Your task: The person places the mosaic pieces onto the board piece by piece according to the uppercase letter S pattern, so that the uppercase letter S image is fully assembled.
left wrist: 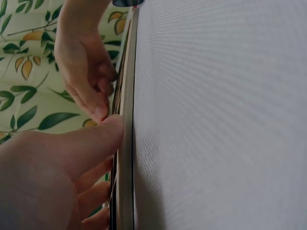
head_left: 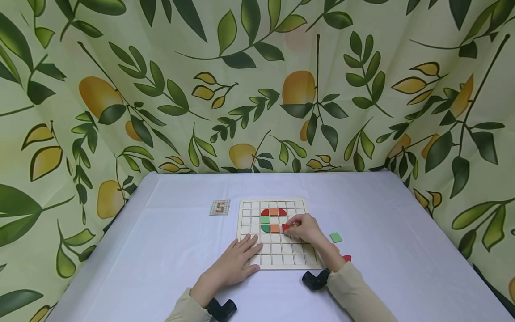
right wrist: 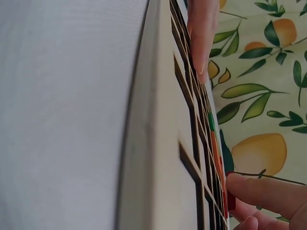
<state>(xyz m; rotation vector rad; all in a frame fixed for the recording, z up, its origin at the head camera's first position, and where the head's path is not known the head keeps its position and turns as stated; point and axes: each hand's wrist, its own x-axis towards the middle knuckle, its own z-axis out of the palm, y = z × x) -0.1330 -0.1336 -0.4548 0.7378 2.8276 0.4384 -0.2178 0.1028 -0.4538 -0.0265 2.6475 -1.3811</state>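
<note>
A wooden grid board [head_left: 295, 264] lies on the table with red, orange and green tiles set in its upper middle cells. My right hand [head_left: 306, 229] pinches a small red tile [right wrist: 231, 195] between thumb and fingers, right at the cells beside an orange tile [head_left: 275, 228]. In the head view that red tile is partly covered by the fingertips. My left hand [head_left: 237, 260] rests over the board's near left corner, fingers spread and thumb along the front edge. A dark green rounded tile [head_left: 265, 228] sits left of the orange one, under a light green square [head_left: 264, 219].
Left of the board lies a small card [head_left: 219, 207] printed with a gridded figure. To the right, a loose green square tile [head_left: 335, 237] and a red tile [head_left: 347, 258] lie on the white tablecloth [head_left: 120, 268], with an orange tile partly hidden by the right forearm.
</note>
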